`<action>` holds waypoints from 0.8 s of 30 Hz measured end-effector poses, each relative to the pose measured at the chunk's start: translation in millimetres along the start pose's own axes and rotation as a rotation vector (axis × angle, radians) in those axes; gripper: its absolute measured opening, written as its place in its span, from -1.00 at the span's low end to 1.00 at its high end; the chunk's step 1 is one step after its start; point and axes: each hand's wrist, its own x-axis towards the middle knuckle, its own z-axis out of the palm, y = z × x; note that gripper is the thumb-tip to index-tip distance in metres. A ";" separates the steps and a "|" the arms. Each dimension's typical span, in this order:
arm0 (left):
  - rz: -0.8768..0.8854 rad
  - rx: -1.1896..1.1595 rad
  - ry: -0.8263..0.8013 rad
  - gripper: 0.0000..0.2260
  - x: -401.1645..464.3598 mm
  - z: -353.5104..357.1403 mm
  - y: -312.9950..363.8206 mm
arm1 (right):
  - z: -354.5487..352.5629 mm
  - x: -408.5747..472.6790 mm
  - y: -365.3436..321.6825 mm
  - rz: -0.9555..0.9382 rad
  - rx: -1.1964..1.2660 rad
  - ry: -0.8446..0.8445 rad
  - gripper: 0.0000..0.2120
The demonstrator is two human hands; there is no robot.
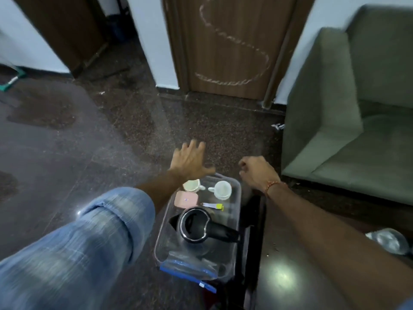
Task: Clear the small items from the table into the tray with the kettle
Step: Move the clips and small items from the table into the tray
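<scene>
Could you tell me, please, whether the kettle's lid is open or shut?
Shut: the kettle stands upright in the tray, its glossy black lid seated inside the rim.

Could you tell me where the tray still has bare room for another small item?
The tray has a bare strip along its right wall, between the right cup and kettle. The far end and the bag end are crowded.

The dark glossy tabletop (288, 265) carries a clear tray (237, 193) at nine o'clock and crumpled plastic (388, 240) at three.

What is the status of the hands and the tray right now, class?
Left hand open, spread over tray's far end. Right hand closed, contents unseen. Tray holds kettle, two cups. Nothing blocking.
</scene>
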 end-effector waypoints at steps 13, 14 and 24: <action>0.546 0.017 0.109 -0.27 25.3 -104.0 340.1 | -186.2 -178.5 216.2 0.367 0.002 0.354 -0.63; 0.577 0.018 0.106 -0.27 21.3 -100.6 366.2 | -190.3 -191.5 234.2 0.390 0.014 0.363 -0.63; 0.805 0.024 -0.010 -0.33 -29.0 -40.3 552.4 | -185.1 -297.1 385.3 0.621 0.132 0.434 -0.67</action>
